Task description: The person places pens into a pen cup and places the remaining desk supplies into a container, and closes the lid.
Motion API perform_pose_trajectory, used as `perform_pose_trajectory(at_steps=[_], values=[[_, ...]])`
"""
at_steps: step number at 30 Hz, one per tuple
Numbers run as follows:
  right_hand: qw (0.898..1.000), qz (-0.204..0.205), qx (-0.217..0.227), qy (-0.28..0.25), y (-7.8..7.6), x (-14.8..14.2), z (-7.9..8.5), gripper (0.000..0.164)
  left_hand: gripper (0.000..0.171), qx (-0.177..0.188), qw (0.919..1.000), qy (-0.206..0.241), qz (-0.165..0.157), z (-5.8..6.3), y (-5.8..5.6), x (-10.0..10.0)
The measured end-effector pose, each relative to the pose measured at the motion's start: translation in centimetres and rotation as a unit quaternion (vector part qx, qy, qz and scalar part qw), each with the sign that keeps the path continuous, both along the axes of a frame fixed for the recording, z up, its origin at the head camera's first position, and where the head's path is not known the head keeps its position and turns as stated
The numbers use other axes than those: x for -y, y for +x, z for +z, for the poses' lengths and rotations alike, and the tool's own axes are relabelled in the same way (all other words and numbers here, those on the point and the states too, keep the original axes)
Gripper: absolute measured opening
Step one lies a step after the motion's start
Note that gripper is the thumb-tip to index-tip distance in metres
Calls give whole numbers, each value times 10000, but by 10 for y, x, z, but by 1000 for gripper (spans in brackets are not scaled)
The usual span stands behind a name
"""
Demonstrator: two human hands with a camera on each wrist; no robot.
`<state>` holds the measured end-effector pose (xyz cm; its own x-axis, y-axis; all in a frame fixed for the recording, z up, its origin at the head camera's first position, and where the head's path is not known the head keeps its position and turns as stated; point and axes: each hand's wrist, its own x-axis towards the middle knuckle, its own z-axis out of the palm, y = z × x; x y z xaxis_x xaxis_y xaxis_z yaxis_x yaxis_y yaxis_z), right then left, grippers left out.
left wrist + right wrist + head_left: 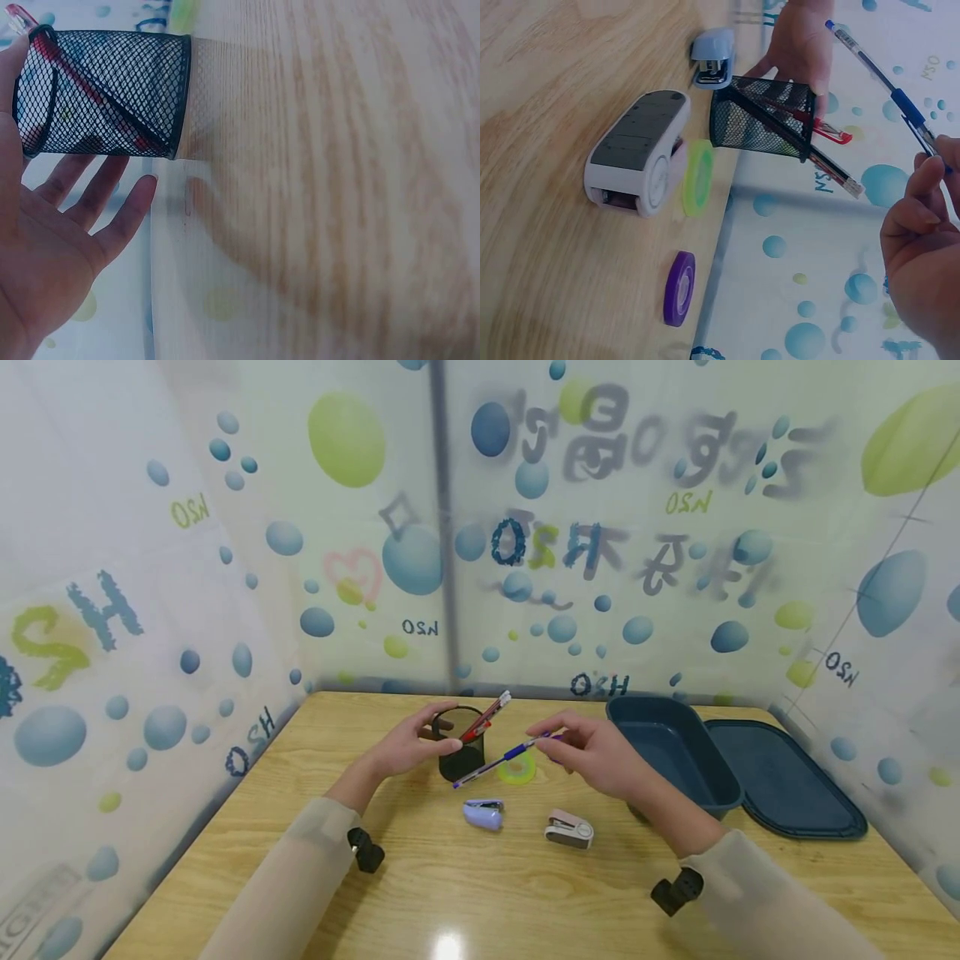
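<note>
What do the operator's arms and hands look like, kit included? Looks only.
Both arms wear long, plain off-white sleeves: left sleeve, right sleeve. Each has a small, blocky black device at the cuff: left device, right device. The left hand and right hand are bare, without gloves. No cables visible.

There's a lane of tabletop (523, 820) between the lilac stapler (483, 815) and the white stapler (568, 830), yellow-green tape roll (519, 772) at its far end! The blue pen (516, 752) slants before the mesh cup (452, 767); the blue bin (663, 735) walls off the right.
</note>
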<state>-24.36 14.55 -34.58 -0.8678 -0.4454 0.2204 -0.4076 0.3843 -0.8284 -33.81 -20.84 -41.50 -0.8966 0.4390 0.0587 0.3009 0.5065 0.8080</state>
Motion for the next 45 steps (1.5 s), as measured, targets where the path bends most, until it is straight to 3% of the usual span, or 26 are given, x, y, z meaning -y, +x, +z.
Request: perform_pose_trajectory(at_steps=[11, 24, 35, 45], values=[[9949, -482, -753, -459, 2, -1, 23, 24, 78, 0, 10000, 18, -19, -1, -2, 1], [9864, -836, -1167, -803, -14, 5, 38, 28, 81, 14, 10000, 46, -8, -1, -4, 2], [9850, -905, -1154, -912, -32, 13, 38, 30, 79, -9, 10000, -22, 41, -3, -3, 3], [9881, -991, -1025, -577, -49, 29, 28, 30, 79, -40, 9999, -93, 56, -2, -2, 1]])
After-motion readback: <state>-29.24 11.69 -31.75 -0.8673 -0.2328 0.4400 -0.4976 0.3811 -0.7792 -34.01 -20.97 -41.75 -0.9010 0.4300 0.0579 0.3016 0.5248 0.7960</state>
